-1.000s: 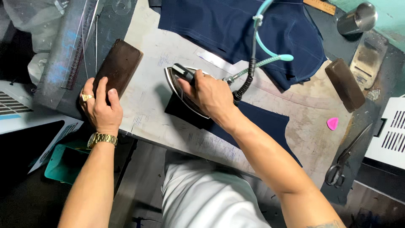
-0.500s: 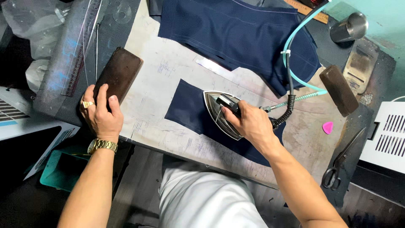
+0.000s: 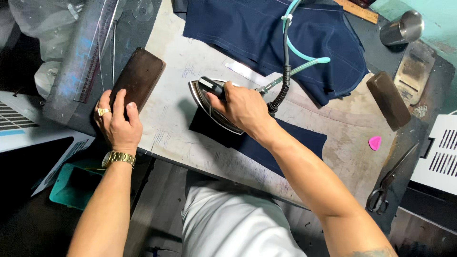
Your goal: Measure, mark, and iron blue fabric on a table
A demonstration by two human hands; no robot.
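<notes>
Pressing table (image 3: pixel 190 143) fills most of the view, pale worn cover w/ faint pen marks. Big navy fabric panel (image 3: pixel 247 33) lies across its far side, light stitch lines showing. Smaller navy fabric piece (image 3: pixel 290 145) sits near the front edge, flat; its left end is under the iron.

Right hand (image 3: pixel 243 107) is closed tight round the handle of the steam iron (image 3: pixel 209 102), soleplate down on the small piece's left end, nose pointing left. Black coiled cord and teal hose (image 3: pixel 297 40) rise from the iron's back over the big panel.

Left hand (image 3: pixel 118 123) rests on the near end of a dark brown wooden block (image 3: pixel 138 78) at the table's left edge, fingers curled over it, loose hold; ring and gold watch on that arm. Can't tell if it's gripping or just resting.

2nd brown block (image 3: pixel 389 99) lies well apart on the right. Black scissors (image 3: pixel 388 183) at the right edge, pink chalk (image 3: pixel 375 143) just above them, metal cup (image 3: pixel 402 27) far right corner.
</notes>
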